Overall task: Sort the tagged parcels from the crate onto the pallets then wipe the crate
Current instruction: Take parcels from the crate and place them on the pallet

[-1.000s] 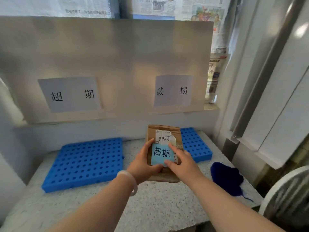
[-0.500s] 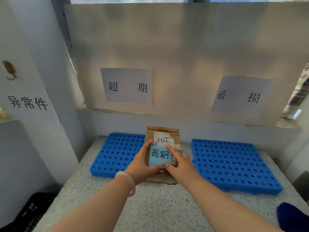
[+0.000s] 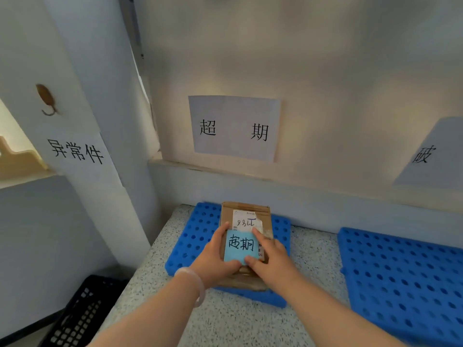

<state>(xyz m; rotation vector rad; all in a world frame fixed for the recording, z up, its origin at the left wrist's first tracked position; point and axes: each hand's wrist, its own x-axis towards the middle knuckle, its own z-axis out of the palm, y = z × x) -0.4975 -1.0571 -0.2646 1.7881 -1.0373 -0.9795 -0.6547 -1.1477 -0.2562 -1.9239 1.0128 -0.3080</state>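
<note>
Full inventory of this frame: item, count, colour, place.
speckled stone countertop: 1, grey, foreground.
perforated plastic pallets: 2, blue, left pallet and right pallet, on countertop.
brown cardboard parcel: 1, brown, over left pallet.
paper tag: 1, light blue, on parcel.
lattice plastic crate: 1, black, lower left.
paper signs: 3, white, centre, right edge, left.
hook: 1, brown, above left sign.
bracelet: 1, white, left wrist.
hands: 2, left hand and right hand, gripping parcel.
</note>
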